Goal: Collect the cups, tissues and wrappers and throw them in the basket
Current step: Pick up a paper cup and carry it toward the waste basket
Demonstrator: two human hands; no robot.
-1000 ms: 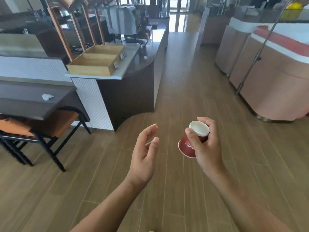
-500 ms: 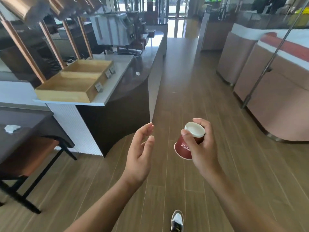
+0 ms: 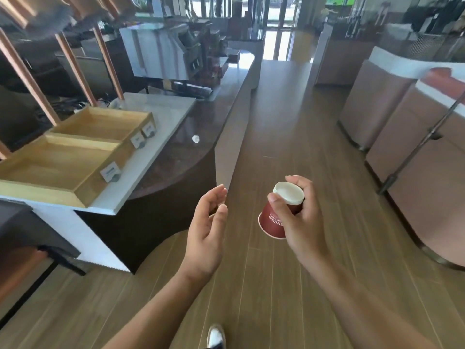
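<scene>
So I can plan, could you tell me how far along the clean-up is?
Done: one red cup collected, in the right-hand grip; the left-hand grip is empty. Left: a crumpled tissue on the dark counter, then binning; no basket in view.

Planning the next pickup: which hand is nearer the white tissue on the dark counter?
Left. The left hand hovers short of the tissue; the right hand, gripping the red cup, is farther right.
</scene>
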